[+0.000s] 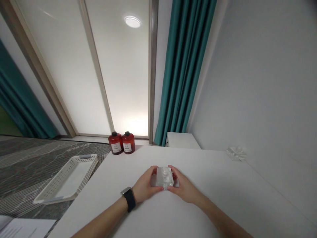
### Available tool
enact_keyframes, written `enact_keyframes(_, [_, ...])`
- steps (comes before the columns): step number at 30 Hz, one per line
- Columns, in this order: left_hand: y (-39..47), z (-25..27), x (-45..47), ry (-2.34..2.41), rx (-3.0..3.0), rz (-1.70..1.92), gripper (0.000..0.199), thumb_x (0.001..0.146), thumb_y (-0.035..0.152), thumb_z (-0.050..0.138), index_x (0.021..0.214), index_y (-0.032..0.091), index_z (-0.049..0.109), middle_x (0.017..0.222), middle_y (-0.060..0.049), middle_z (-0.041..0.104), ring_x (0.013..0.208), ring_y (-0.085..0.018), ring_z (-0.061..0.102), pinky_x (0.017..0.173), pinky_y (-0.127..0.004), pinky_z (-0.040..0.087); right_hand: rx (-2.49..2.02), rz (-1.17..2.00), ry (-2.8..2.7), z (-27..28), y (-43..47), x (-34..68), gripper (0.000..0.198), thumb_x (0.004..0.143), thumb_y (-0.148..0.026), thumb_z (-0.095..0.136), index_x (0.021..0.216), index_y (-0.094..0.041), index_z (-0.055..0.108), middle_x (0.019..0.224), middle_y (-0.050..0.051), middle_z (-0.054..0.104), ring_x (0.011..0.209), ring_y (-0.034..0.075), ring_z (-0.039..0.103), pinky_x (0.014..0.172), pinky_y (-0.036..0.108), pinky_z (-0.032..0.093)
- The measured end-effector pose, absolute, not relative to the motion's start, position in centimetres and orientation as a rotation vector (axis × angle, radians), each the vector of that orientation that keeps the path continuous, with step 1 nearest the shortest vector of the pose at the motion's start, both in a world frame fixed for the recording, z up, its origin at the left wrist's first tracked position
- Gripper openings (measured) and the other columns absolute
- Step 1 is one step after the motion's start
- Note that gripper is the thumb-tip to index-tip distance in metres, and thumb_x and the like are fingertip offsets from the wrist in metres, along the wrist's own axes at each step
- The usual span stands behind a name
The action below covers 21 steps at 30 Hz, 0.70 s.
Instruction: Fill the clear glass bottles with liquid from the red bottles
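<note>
The left hand (146, 186) and the right hand (185, 188) are holding a small clear block (164, 176) between them, just above or on the near-middle part of the white surface (138, 211); whether its underside is touching is hard to tell. Both hands are partly closed, fingers bending round the far corners and thumbs pressing at the near edge, so the block is sitting between opposing fingertips. Something clear is showing at its left and right sides, low down, but whether that is a separate piece or part of the block is not readable.

The step in hand, as far as one can judge, is a two-handed steadying or handling of the block. From this grip, any next move is calling for even pressure from both sides, since smooth, see-through walls are likely to be slippery, and for keeping the block level.

At the far right, another clear object (236, 153) is lying by the wall, well apart from the hands. Two red bottles (115, 143) are standing side by side at the far left, and a white basket (70, 178) is resting to the left, beyond the surface's edge.
</note>
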State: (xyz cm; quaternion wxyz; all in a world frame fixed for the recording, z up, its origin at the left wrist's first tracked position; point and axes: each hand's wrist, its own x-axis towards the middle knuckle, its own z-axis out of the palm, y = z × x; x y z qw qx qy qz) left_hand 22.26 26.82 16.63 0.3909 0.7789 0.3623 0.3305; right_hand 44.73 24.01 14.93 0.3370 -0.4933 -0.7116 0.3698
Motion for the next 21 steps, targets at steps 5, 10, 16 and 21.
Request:
enact_keyframes(5, [28.3, 16.6, 24.6, 0.883, 2.04, 0.778, 0.06, 0.069, 0.023, 0.082, 0.12, 0.018, 0.052, 0.115, -0.01, 0.064, 0.105, -0.027, 0.061, 0.094, -0.04, 0.048, -1.317, 0.945, -1.833, 15.4, 24.2, 47.0, 0.081, 0.074, -0.015, 0.071, 0.146, -0.02, 0.035, 0.132, 0.012, 0.057, 0.111, 0.025, 0.058, 0.102, 0.044, 0.044])
enact_keyframes(10, [29.9, 16.2, 28.3, 0.817, 2.07, 0.762, 0.059, 0.07, 0.025, 0.081, 0.12, 0.019, 0.051, 0.115, -0.01, 0.064, 0.105, -0.028, 0.06, 0.095, -0.041, 0.047, -1.373, 0.915, -1.747, 15.4, 24.1, 50.2, 0.081, 0.074, -0.016, 0.071, 0.147, -0.019, 0.035, 0.13, 0.012, 0.058, 0.111, 0.025, 0.059, 0.102, 0.043, 0.045])
enact_keyframes(16, [31.3, 16.0, 33.7, 0.725, 2.096, 0.732, 0.057, 0.07, 0.025, 0.081, 0.119, 0.017, 0.051, 0.113, -0.01, 0.064, 0.104, -0.028, 0.061, 0.095, -0.041, 0.047, -1.421, 0.846, -1.654, 14.5, 23.5, 54.8, 0.08, 0.078, -0.018, 0.068, 0.149, -0.023, 0.032, 0.13, 0.011, 0.06, 0.108, 0.024, 0.062, 0.095, 0.042, 0.052])
enact_keyframes(21, [32.8, 15.8, 38.5, 0.679, 2.108, 0.733, 0.058, 0.068, 0.022, 0.082, 0.117, 0.017, 0.051, 0.112, -0.01, 0.065, 0.104, -0.028, 0.061, 0.096, -0.042, 0.047, -1.413, 0.77, -1.619, 14.3, 23.5, 58.8, 0.066, 0.083, -0.017, 0.058, 0.146, -0.021, 0.037, 0.13, 0.013, 0.062, 0.109, 0.023, 0.064, 0.094, 0.042, 0.053])
